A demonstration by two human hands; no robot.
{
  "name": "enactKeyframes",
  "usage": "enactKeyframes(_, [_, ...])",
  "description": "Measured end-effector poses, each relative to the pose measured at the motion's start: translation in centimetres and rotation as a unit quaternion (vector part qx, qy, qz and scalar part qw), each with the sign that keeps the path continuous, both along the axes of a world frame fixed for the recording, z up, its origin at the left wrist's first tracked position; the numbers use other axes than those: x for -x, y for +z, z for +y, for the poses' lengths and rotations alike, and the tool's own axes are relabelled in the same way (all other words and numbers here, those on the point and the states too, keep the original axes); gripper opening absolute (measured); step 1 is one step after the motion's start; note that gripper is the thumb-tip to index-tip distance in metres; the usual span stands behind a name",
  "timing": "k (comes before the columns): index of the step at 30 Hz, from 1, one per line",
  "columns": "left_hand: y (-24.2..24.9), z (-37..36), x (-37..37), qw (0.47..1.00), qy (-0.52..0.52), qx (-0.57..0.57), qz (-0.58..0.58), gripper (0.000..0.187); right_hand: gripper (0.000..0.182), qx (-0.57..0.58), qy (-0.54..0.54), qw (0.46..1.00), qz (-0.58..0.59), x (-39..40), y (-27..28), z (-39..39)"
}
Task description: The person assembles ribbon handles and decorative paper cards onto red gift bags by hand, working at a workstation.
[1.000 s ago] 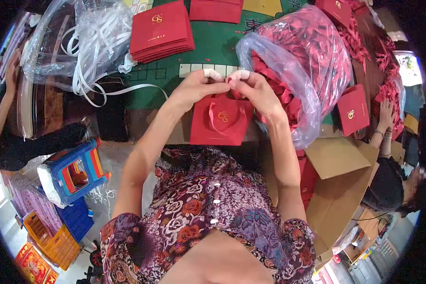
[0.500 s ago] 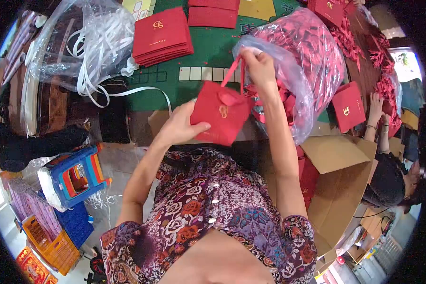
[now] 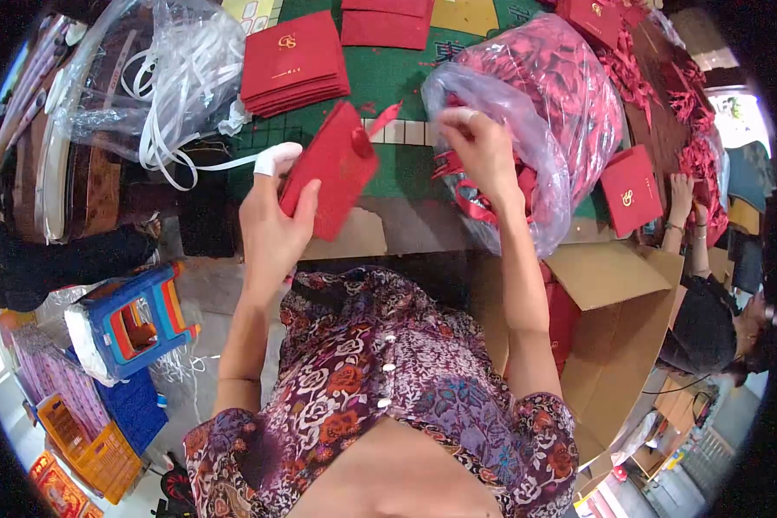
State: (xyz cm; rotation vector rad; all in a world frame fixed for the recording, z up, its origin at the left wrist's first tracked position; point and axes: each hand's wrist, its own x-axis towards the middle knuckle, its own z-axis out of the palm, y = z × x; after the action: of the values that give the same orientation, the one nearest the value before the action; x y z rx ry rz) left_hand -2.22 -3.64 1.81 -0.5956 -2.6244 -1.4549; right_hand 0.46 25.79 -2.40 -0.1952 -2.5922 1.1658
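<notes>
A red paper bag [image 3: 332,177] with a gold logo and a red ribbon handle [image 3: 380,123] is tilted in my left hand [image 3: 272,216]. The thumb lies across its front and the other fingers are behind it; a white cover wraps one fingertip. To the right, my right hand [image 3: 485,154] hovers at the mouth of a clear plastic bag [image 3: 561,95] full of red ribbons [image 3: 479,203]. Its fingers are curled but a little apart, with nothing visible between them, and a white wrap shows on one finger.
Stacked red bags [image 3: 293,65] lie on the green table mat [image 3: 380,173]. White ribbon [image 3: 181,95] spills from clear plastic at left. An open cardboard box [image 3: 622,319] stands below the table at right. Another person's hands [image 3: 686,203] are at the far right.
My right hand has let go of the ribbon handle and come down slightly to the right. My left hand has drawn the red bag left and up, turning it.
</notes>
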Motion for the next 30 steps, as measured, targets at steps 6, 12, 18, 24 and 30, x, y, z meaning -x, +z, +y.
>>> enactKeyframes(6, [0.2, 3.2, -3.0, 0.984, -0.065, 0.075, 0.148, 0.041, 0.015, -0.256, 0.012, 0.967, -0.015, -2.6, -1.2, -1.0])
enactKeyframes(12, [-4.2, 5.5, -7.4, 0.951, -0.222, 0.215, 0.026, 0.093, 0.011, -0.211, -0.003, 0.977, 0.014, -3.3, -2.0, -0.9])
enactKeyframes(18, [-5.7, 6.3, -4.5, 0.953, -0.221, 0.203, 0.046, 0.081, 0.008, -0.047, -0.053, 0.997, -0.008, -5.9, 1.8, -2.6])
enactKeyframes(24, [-6.8, 7.5, 0.0, 0.942, -0.199, 0.256, 0.09, 0.066, 0.009, 0.113, -0.035, 0.987, -0.105, -8.5, 3.9, -6.8])
enactKeyframes(30, [-5.8, 7.3, 0.7, 0.951, -0.21, 0.217, 0.071, 0.05, 0.011, 0.055, -0.11, 0.99, -0.071, -6.9, -1.7, -6.9])
